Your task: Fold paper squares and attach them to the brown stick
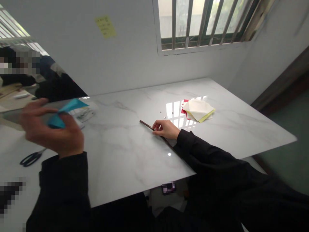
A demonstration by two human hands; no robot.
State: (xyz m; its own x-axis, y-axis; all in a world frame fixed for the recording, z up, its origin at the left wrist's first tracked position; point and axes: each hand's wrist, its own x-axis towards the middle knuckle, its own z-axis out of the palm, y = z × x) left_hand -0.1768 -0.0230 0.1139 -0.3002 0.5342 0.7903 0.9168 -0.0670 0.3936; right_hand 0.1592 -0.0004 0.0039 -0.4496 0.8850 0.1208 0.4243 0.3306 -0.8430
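My left hand [53, 129] is raised at the left of the view, its fingers closed round a folded piece of blue paper [74, 104]. Near the middle of the white marbled table, my right hand [166, 129] pinches a thin dark brown stick [146, 124]. The stick slants over the tabletop, and its lower part runs beside my right sleeve. Beyond my right hand lies a stack of paper sheets [199, 109], white on top with yellow and red edges below.
Scissors with dark handles [31, 159] lie at the left. Several tiny bits [164, 117] dot the table [120, 154] beyond my right hand. A yellow note [105, 26] is on the wall. At the far left, a person in dark clothes [55, 80] is partly visible.
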